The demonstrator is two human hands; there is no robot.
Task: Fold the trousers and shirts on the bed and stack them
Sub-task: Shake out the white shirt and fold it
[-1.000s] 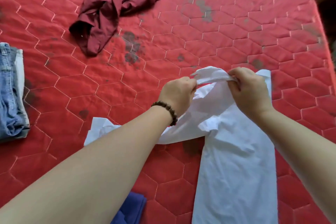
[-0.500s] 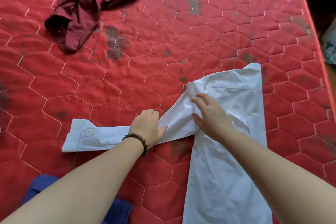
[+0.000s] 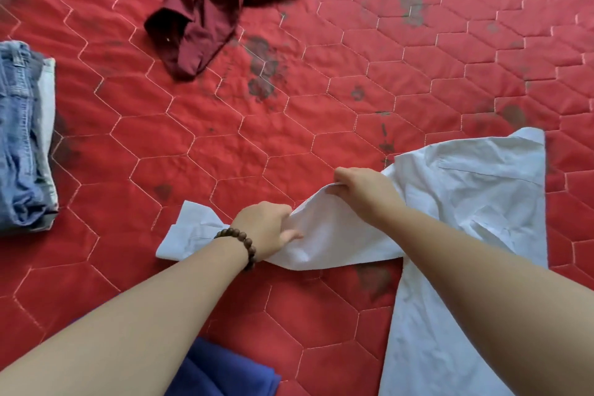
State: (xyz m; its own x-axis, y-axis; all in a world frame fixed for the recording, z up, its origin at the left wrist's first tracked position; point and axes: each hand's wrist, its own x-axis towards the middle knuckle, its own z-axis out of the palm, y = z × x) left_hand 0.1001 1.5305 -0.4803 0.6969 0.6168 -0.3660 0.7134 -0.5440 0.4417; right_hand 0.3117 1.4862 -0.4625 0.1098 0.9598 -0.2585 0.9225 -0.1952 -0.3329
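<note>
Bedroom: red quilted mattress [image 3: 321,145], clothes

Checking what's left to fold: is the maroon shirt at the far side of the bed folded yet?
No, the maroon shirt lies crumpled in a loose heap on the red mattress, not folded.

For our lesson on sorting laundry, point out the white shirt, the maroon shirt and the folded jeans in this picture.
white shirt [image 3: 482,196]: head view, on the back panel below the collar.
maroon shirt [image 3: 212,3]: head view, on the crumpled body.
folded jeans [image 3: 19,138]: head view, on the top denim layer.
</note>
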